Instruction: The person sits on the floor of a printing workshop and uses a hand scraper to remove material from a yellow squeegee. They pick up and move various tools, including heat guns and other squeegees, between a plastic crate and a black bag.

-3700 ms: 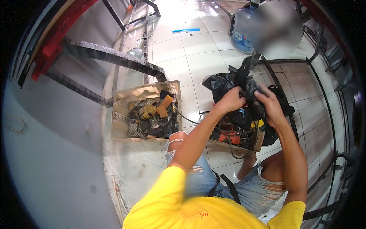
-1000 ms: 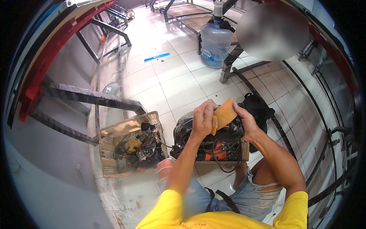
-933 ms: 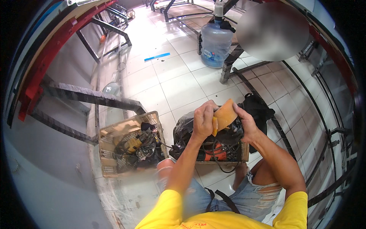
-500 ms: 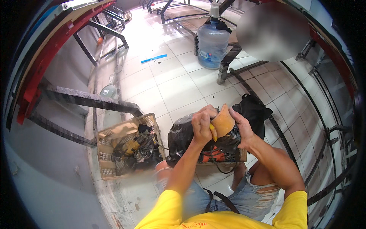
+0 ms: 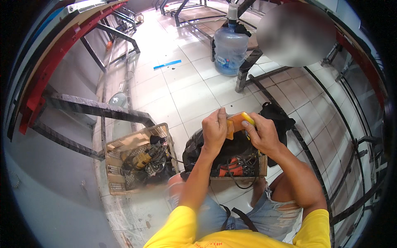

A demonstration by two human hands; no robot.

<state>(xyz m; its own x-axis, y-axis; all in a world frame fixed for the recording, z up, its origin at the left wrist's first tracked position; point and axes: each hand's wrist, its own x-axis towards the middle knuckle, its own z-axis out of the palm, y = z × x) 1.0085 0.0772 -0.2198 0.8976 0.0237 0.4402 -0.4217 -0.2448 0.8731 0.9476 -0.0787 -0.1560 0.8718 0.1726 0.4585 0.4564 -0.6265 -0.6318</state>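
Between my hands, above a black plastic bag [image 5: 192, 152], is an orange-tan, sheet-like piece [image 5: 237, 123] whose exact kind I cannot make out. My left hand [image 5: 214, 129] is closed on its left end, thumb pointing up. At the other end, my right hand [image 5: 264, 134] grips the piece together with a yellow strip [image 5: 248, 118] along its edge. Just below, an orange-red power tool [image 5: 232, 168] with a dark cord lies in a box [image 5: 263, 165] in front of my knees.
Left of the box stands a tan plastic crate [image 5: 114, 170] holding a yellow power tool [image 5: 142, 158] and cords. A large water bottle [image 5: 230, 49] stands ahead beside a black metal frame [image 5: 249, 68]. Farther off, a blue strip [image 5: 167, 64] lies on the tiles. A red-edged table [image 5: 39, 82] is at left.
The orange-tan piece was curved upright and now stretches flatter between my hands. The yellow strip was by my left hand; it now shows at my right. More of the orange-red tool shows.
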